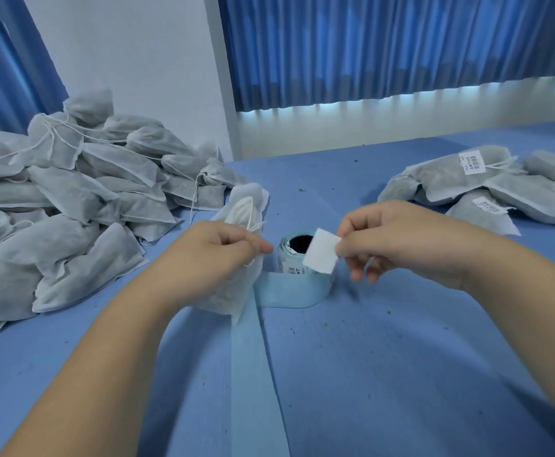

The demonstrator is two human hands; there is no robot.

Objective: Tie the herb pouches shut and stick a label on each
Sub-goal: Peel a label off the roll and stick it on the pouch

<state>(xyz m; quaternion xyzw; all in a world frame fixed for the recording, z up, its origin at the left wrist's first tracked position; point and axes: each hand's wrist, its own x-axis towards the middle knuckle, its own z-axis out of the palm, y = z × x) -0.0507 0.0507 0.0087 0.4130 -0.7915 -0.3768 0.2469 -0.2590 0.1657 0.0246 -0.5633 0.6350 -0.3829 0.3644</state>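
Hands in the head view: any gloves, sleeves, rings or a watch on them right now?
No. The left hand and the right hand are bare, with no gloves. No ring, watch or wristband shows on either, and no sleeve comes into the picture anywhere up to the frame's edge.

Pleated blue curtains (384, 44) hang along a white wall (131, 54). Dark crumbs (388, 313) speckle the blue surface (401, 374).
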